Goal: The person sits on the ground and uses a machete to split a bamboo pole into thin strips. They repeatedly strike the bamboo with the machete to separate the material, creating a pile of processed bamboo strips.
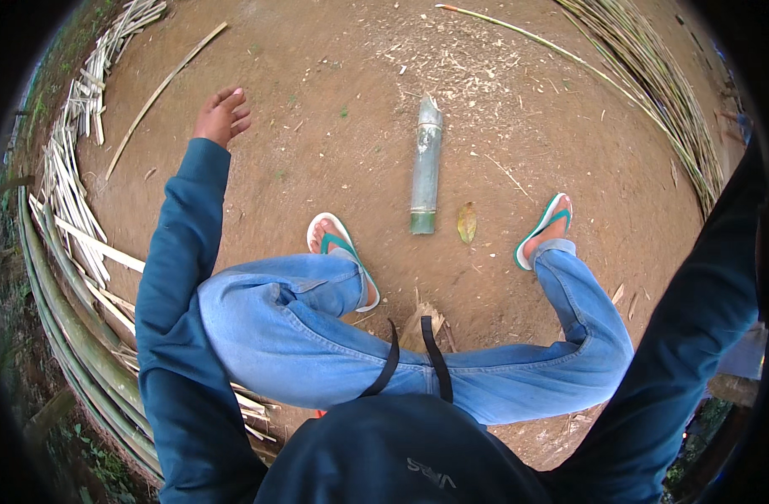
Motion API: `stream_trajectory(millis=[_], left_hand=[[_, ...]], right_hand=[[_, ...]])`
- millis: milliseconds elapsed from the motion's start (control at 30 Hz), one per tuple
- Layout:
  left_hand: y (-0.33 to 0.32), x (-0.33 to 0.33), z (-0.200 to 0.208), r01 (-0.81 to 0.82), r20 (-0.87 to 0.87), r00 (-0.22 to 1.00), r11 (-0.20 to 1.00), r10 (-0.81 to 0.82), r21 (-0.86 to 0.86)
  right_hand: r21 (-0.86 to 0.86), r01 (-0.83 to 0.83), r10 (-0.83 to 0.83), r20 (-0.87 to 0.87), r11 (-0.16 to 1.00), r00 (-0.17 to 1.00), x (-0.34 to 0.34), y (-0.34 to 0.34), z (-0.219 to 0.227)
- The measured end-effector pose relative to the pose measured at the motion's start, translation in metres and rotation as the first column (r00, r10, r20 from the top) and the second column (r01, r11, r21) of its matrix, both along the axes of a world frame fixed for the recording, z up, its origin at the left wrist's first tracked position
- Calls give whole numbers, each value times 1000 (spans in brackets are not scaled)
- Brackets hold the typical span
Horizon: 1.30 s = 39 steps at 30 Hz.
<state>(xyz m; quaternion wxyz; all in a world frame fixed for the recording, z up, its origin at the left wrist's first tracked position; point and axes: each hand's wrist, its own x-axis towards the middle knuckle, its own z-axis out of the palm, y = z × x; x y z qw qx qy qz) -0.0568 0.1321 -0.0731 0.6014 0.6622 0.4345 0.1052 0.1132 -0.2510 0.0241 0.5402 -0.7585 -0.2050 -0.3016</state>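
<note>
My left hand [222, 117] is held out over the dirt at the upper left, its fingers loosely bent and a little apart, with nothing in them. My right arm [695, 286] reaches up along the right rim, and its hand is out of the picture. In front of me a short section of green bamboo [426, 168] lies on the ground between my feet, its far end cut at a slant. Neither hand touches it. Nearest to my left hand is a long thin bamboo strip [160, 100] on the ground.
Pale split bamboo strips [68, 181] are heaped along the left, with green bamboo poles [82, 336] nearer me. A bundle of thin strips [653, 80] lies at the upper right. Shavings [452, 63] and a yellowish leaf [467, 223] lie on the dirt. My sandalled feet are apart.
</note>
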Motion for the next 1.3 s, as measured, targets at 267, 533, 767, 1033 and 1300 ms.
stream_trajectory(millis=[267,533,767,1033,1300], left_hand=[[-6,14,15,-44,111,994,983,24,180],[-128,61,-60,916,-383,397,385,-834,109],[-254,29,-105,616,419,767,373,-486,-694],[-195,76,15,913,221,342,267,-913,-307],[-142,100,-18,781,91,580,585,-809,218]], right_hand=[[-56,-142,-45,-995,988,85,-167,-17,-315],[603,272,642,-763,750,-80,-160,-23,-225],[729,64,730,-684,682,6,-169,-45,-85],[824,78,825,-547,561,-143,-196,-145,0],[893,82,891,-426,442,-157,-172,-89,-61]])
